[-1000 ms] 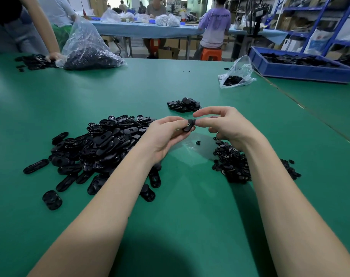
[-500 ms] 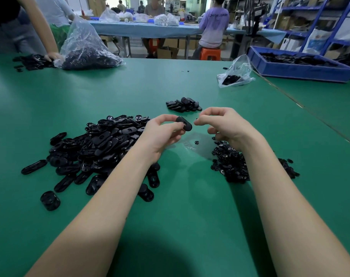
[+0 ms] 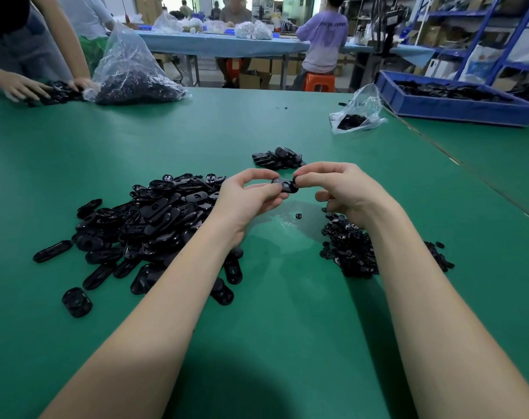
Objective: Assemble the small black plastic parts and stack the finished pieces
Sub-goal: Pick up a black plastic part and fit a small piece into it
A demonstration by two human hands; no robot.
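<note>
**Desk:** What changed at the green table [image 3: 287,343] in the last half second?

**Me:** My right hand [image 3: 344,189] was apart from the piece; now it has come back in. Its thumb and forefinger pinch the right end of the oval black housing [image 3: 284,185], and I judge I'm seating a small round insert there, though the insert itself is hidden under my fingertips. My left hand [image 3: 248,196] grips the housing's left end, as it did 0.5 s ago, holding it above the table between the 2 heaps.

**Desk:** So where does the job stand?

**Me:** Mid-assembly on 1 piece, I'd say. The big heap of loose housings [image 3: 142,219] lies to my left, the heap of small round inserts [image 3: 350,249] under my right wrist, and 1 stray insert [image 3: 298,215] sits on the table between them.

**Desk:** And the finished ones?

**Me:** The small pile of finished pieces [image 3: 278,158] lies just beyond my hands. This housing likely goes there next, once the insert is pressed home.
</note>
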